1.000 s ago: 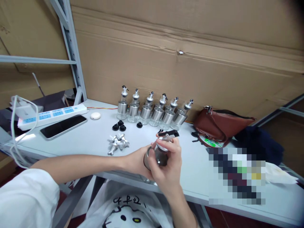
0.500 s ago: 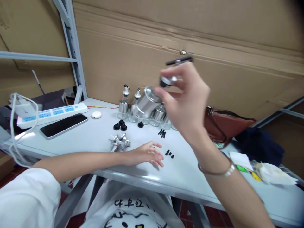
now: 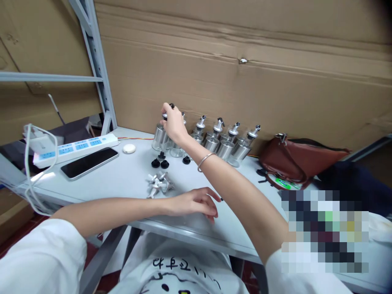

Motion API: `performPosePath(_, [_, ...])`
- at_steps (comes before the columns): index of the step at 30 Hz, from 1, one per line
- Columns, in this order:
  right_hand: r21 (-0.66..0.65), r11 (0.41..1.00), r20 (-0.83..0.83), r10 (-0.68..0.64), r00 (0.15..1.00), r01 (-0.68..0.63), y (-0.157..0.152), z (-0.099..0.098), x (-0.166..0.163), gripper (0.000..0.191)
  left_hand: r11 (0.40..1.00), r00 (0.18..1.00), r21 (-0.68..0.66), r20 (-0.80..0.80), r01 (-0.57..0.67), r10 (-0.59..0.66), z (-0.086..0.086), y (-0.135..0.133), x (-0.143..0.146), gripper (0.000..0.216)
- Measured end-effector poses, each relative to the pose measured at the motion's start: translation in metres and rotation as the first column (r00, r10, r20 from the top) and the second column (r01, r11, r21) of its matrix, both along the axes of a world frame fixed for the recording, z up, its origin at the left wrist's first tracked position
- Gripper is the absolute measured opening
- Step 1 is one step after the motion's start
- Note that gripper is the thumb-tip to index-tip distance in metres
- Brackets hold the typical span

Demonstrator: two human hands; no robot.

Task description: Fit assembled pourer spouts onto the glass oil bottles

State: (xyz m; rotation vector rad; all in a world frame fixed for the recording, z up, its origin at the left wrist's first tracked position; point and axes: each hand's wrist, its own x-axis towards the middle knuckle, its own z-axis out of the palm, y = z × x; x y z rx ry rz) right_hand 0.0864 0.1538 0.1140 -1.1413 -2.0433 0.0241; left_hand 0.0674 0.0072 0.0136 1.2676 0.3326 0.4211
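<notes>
My right hand (image 3: 173,122) reaches to the back of the white table (image 3: 122,179) and grips the top of a glass dispenser bottle (image 3: 159,136) with a steel band, at the left end of a row of several like bottles (image 3: 226,143) along the cardboard wall. My left hand (image 3: 196,202) rests on the table near its front edge, fingers loosely spread and holding nothing. A small heap of metal spout parts (image 3: 159,183) lies just left of it. Black rubber stoppers (image 3: 161,162) sit in front of the bottles.
A smartphone (image 3: 89,162), a white power strip (image 3: 76,148) with cables and a small white round object (image 3: 129,148) lie at the left. A brown leather bag (image 3: 294,163) sits at the right. A grey shelf post (image 3: 98,65) stands at the back left.
My right hand lifted the assembled bottle from in front of me and carried it back to the left end of the row. My left hand let go and settled on the table.
</notes>
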Motion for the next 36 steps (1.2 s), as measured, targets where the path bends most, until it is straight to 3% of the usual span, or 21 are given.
performPosePath(6, [-0.059, 0.997, 0.011, -0.039, 0.999, 0.040, 0.008, -0.007, -0.002, 0.024, 1.000, 1.000, 0.019, 0.023, 0.022, -0.022, -0.004, 0.001, 0.001, 0.039])
performPosePath(12, [-0.132, 0.985, 0.120, -0.092, 0.989, 0.107, 0.008, -0.010, -0.002, 0.039, 0.998, 1.000, 0.059, -0.001, 0.027, -0.027, -0.004, 0.000, 0.002, 0.029])
performPosePath(18, [0.008, 0.990, 0.271, -0.140, 0.952, 0.143, -0.030, -0.024, 0.004, 0.041, 0.995, 0.999, 0.099, -0.035, 0.009, -0.006, -0.003, 0.000, 0.001, 0.023])
performPosePath(23, [-0.218, 0.974, 0.595, 0.079, 0.800, 0.066, -0.041, -0.048, 0.013, 0.039, 0.987, 0.998, 0.158, -0.058, 0.024, -0.015, -0.003, 0.001, 0.000, 0.022])
performPosePath(36, [-0.343, 0.939, 0.562, 0.197, 0.803, 0.009, -0.045, -0.058, 0.049, 0.026, 0.998, 0.998, 0.042, -0.055, 0.040, -0.037, -0.003, -0.003, 0.000, 0.038])
